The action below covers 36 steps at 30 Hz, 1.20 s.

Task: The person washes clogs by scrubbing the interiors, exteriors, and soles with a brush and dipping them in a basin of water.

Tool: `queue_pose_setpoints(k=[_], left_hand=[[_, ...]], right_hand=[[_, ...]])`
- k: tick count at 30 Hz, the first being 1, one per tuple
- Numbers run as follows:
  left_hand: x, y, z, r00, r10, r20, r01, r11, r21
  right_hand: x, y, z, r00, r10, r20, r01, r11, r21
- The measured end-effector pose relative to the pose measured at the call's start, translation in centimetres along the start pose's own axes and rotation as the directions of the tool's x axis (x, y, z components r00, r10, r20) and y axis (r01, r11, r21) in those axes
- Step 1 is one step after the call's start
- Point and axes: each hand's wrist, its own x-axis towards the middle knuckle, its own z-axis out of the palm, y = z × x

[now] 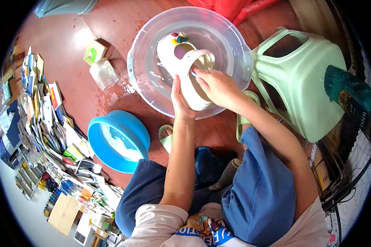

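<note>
A white clog [189, 88] with small coloured charms at its toe is held over a large clear basin [146, 88] with water in the bottom. My left hand [181, 101] grips the clog by its heel end, thumb along the near side. My right hand [218, 88] reaches into the shoe's opening beside the strap, its fingers closed and partly hidden; whatever it holds there is too hidden to name. Both hands are over the basin's near rim.
A blue basin [95, 138] of sudsy water stands at the lower left. A green plastic stool [317, 57] lies on the right. Left of the clear basin are a clear box [104, 74] and a small yellowish tray [88, 54]. Piled books [49, 123] line the far left.
</note>
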Motion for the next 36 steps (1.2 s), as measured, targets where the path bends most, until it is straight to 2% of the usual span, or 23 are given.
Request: queue_pose_setpoints(k=[1, 2, 6, 9, 11, 12, 13, 15, 18, 19, 22, 26, 28, 29, 31, 32, 34, 35, 36], left_hand=[[-0.1, 0.1, -0.1, 0.999, -0.016, 0.033, 0.017, 1.000, -0.018], [-0.2, 0.2, -0.2, 0.998, -0.028, 0.064, 0.030, 0.999, -0.035], [-0.3, 0.0, -0.1, 1.000, -0.011, 0.027, 0.012, 0.998, -0.066], [-0.2, 0.8, -0.3, 1.000, -0.018, -0.005, 0.018, 0.997, -0.073], [-0.2, 0.9, -0.2, 0.999, -0.026, -0.021, 0.025, 0.999, -0.042], [-0.1, 1.1, -0.4, 0.999, -0.029, 0.025, 0.032, 0.996, -0.089], [-0.1, 1.1, -0.6, 0.997, -0.034, 0.069, 0.043, 0.990, -0.132], [-0.2, 1.0, -0.8, 0.997, -0.043, 0.064, 0.051, 0.991, -0.121], [-0.4, 0.4, 0.1, 0.999, -0.031, 0.030, 0.033, 0.998, -0.061], [-0.3, 0.5, 0.1, 0.999, -0.030, 0.029, 0.031, 0.998, -0.055], [0.1, 1.2, -0.2, 0.997, -0.049, 0.056, 0.054, 0.993, -0.102], [0.4, 1.4, -1.3, 0.995, -0.052, 0.084, 0.062, 0.991, -0.117], [-0.1, 0.8, -1.4, 0.997, -0.057, 0.051, 0.062, 0.993, -0.101], [0.0, 0.7, -1.1, 0.998, -0.051, 0.033, 0.054, 0.995, -0.081], [0.2, 0.8, -0.8, 0.997, -0.054, 0.057, 0.059, 0.994, -0.091], [0.2, 1.0, -0.8, 0.996, -0.052, 0.071, 0.060, 0.992, -0.107], [-0.2, 1.4, -0.4, 0.997, -0.044, 0.069, 0.052, 0.992, -0.114], [0.2, 1.6, -0.3, 0.996, -0.036, 0.076, 0.045, 0.992, -0.122], [0.4, 1.6, -0.9, 0.993, -0.045, 0.110, 0.060, 0.989, -0.138]], right_hand=[[-1.0, -0.6, -0.6, 1.000, -0.007, -0.013, 0.007, 1.000, 0.022], [-1.3, -1.2, -1.5, 0.998, 0.038, 0.040, -0.035, 0.997, -0.065], [2.9, -0.7, 1.2, 0.997, 0.074, 0.027, -0.069, 0.988, -0.140], [4.8, -0.2, 2.6, 1.000, -0.006, -0.016, 0.003, 0.986, -0.169], [2.6, -1.4, -0.1, 0.989, 0.008, 0.148, 0.006, 0.996, -0.093], [0.4, -1.8, -1.0, 0.993, -0.044, 0.112, 0.060, 0.988, -0.139], [-1.2, -2.4, -2.1, 0.984, 0.010, 0.180, 0.021, 0.985, -0.170], [-2.0, -2.9, -1.8, 0.985, 0.090, 0.146, -0.049, 0.964, -0.262], [3.0, -0.7, 1.5, 0.995, 0.058, 0.086, -0.029, 0.953, -0.302], [3.6, -1.0, 1.3, 0.995, 0.057, 0.085, -0.029, 0.954, -0.297], [3.3, -2.4, 0.1, 0.994, -0.034, 0.106, 0.043, 0.996, -0.084], [-1.2, -3.2, -2.2, 0.978, 0.060, 0.199, -0.026, 0.985, -0.170], [-1.0, -2.6, -1.3, 0.984, 0.131, 0.125, -0.090, 0.954, -0.287], [0.7, -1.9, -0.2, 0.984, 0.130, 0.120, -0.091, 0.954, -0.286], [4.6, -1.2, 1.9, 1.000, -0.004, -0.008, 0.002, 0.984, -0.176], [4.5, -1.0, 2.2, 1.000, -0.005, -0.007, 0.004, 0.985, -0.170], [3.7, -2.3, 1.1, 0.992, -0.030, 0.126, 0.044, 0.993, -0.110], [1.7, -3.0, 0.5, 0.994, -0.011, 0.110, 0.025, 0.992, -0.122], [-0.4, -3.8, -1.1, 0.986, 0.009, 0.166, 0.024, 0.981, -0.195]])
